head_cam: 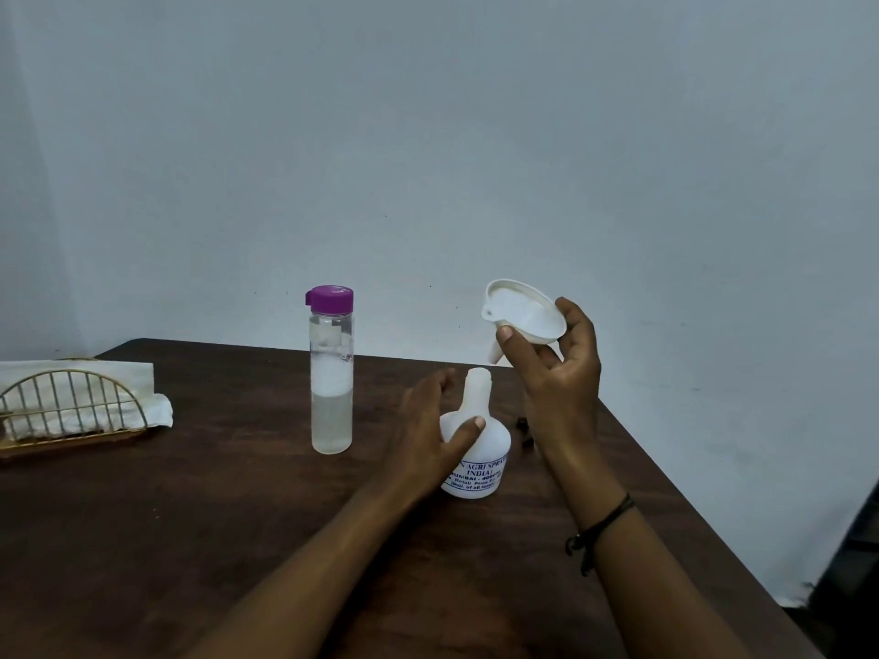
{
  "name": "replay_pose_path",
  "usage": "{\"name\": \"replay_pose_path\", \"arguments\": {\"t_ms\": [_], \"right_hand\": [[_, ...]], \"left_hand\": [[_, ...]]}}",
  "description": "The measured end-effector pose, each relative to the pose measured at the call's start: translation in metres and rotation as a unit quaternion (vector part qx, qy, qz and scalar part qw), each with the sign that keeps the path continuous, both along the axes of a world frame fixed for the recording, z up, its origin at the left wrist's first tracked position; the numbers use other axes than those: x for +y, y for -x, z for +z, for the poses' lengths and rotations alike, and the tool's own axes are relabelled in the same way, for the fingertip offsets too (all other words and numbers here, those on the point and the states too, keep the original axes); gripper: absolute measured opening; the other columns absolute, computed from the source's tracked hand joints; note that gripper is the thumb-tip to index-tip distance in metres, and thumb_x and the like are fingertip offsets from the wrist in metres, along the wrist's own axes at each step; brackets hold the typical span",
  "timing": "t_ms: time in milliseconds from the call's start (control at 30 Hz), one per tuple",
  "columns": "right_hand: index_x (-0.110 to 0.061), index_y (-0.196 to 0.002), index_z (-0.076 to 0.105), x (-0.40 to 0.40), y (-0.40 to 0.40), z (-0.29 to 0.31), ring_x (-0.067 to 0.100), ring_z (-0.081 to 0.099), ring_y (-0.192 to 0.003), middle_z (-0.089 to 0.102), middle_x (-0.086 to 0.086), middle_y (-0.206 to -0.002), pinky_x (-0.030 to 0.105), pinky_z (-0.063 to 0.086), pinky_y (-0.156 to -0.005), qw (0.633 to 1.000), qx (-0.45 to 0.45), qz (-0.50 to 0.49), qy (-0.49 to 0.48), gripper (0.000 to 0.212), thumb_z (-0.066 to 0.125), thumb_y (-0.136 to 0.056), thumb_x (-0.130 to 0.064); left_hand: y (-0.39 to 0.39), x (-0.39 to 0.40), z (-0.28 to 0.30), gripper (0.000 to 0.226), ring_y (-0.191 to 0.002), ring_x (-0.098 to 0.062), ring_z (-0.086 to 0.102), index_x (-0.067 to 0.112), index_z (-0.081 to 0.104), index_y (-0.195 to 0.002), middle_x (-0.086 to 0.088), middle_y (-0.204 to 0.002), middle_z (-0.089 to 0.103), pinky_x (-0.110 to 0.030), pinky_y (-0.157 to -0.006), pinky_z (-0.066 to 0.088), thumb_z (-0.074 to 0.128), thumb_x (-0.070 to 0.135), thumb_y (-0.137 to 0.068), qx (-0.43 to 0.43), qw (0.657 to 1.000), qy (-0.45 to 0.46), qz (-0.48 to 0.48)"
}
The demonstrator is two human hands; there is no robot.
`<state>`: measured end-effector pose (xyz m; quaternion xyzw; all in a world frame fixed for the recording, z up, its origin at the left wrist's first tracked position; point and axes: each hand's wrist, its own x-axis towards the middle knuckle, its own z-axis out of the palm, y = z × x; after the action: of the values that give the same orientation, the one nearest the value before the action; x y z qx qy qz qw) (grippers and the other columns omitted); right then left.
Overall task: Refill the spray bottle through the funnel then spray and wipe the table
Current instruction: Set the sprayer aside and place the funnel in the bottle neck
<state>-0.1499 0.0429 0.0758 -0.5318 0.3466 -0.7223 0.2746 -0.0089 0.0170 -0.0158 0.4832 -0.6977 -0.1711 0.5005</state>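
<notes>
Funnel lifted, not yet seated in spray bottle.
Counter (238, 539); water bottle (331, 373) at 9 o'clock of spray bottle (475, 449), left hand (428, 439) grip clamped on it. Right hand (554, 359) grip clamped on funnel (525, 316), 1 o'clock above. Risk: tilted spout misses neck, causing spill.

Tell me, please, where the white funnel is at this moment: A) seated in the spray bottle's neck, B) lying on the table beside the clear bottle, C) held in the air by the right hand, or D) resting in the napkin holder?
C: the right hand holds the funnel tilted in the air, above the spray bottle, whose neck stands open while the left hand steadies it.
</notes>
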Motion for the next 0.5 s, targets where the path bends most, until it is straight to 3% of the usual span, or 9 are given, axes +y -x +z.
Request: {"name": "replay_pose_path", "arguments": {"t_ms": [133,267,367,500], "right_hand": [[-0.011,-0.139,0.044,-0.010,0.001,0.003,-0.020,0.063,-0.081,0.061,-0.002,-0.120,0.003,0.047,-0.066,1.000,-0.001,0.002,-0.023,0.063,0.076,-0.084,-0.013],[-0.011,-0.140,0.043,-0.017,-0.001,0.001,-0.019,0.062,-0.081,0.060,0.003,-0.126,0.004,0.048,-0.062,0.998,0.020,0.018,-0.052,0.067,0.077,-0.083,-0.017],[-0.012,-0.140,0.044,-0.021,0.000,0.000,-0.011,0.065,-0.087,0.059,0.004,-0.128,0.008,0.051,-0.064,0.997,0.025,0.022,-0.063,0.067,0.078,-0.082,-0.018],[-0.016,-0.137,0.046,-0.021,0.001,0.001,0.002,0.065,-0.098,0.058,0.003,-0.129,0.022,0.058,-0.079,0.997,0.025,0.026,-0.072,0.066,0.079,-0.081,-0.022]], "left_hand": [[0.001,-0.009,-0.005,0.070,-0.130,-0.010,0.046,0.034,0.039,-0.144,0.009,-0.147,0.047,-0.044,-0.107,0.046,0.058,0.063,-0.083,-0.028,1.000,0.002,-0.009],[0.002,-0.013,-0.008,0.067,-0.125,-0.008,0.050,0.033,0.042,-0.144,0.009,-0.142,0.053,-0.041,-0.103,0.048,0.058,0.063,-0.086,-0.046,0.999,0.011,-0.005],[0.002,-0.014,-0.009,0.071,-0.123,-0.010,0.053,0.032,0.044,-0.144,0.007,-0.140,0.056,-0.042,-0.102,0.050,0.053,0.068,-0.083,-0.050,0.999,0.002,-0.004],[0.003,-0.014,-0.009,0.061,-0.121,-0.009,0.053,0.029,0.048,-0.142,0.006,-0.139,0.058,-0.038,-0.102,0.049,0.060,0.057,-0.089,-0.050,0.999,0.007,0.000]]}}
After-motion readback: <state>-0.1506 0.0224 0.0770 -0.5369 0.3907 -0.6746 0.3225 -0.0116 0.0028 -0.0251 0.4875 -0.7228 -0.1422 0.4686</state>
